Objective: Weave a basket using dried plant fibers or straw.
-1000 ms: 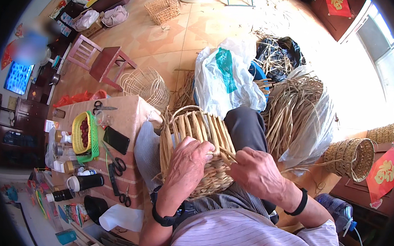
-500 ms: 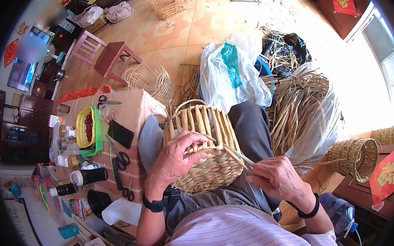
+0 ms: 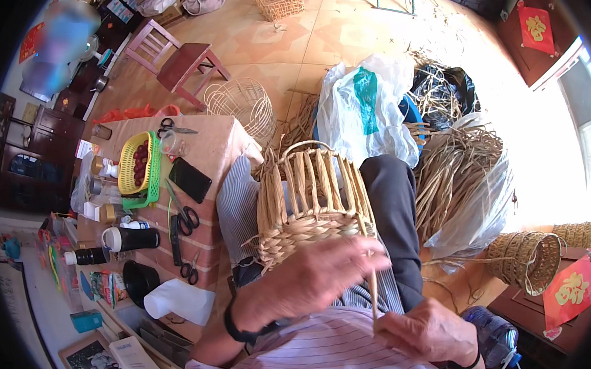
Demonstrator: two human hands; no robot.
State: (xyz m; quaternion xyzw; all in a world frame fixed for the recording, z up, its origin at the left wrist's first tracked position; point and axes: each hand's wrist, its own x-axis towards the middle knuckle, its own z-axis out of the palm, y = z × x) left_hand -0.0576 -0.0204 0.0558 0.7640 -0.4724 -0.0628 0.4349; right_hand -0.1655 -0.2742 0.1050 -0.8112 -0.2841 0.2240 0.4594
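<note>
Woven basket (image 3: 310, 227) seen just beyond the left hand (image 3: 320, 272), its near part covered by it. Left hand blurred, fingers extended; whether anything is gripped cannot be told. Pale strand (image 3: 374, 294) pinched in the right hand (image 3: 427, 331), stretched toward the left fingertips. Dry fibre bundle (image 3: 454, 184) heaped well beyond the right hand.

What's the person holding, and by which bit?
The right grip holds a plant strand by its lower visible part; the left grip is blurred, so I can't tell.
</note>
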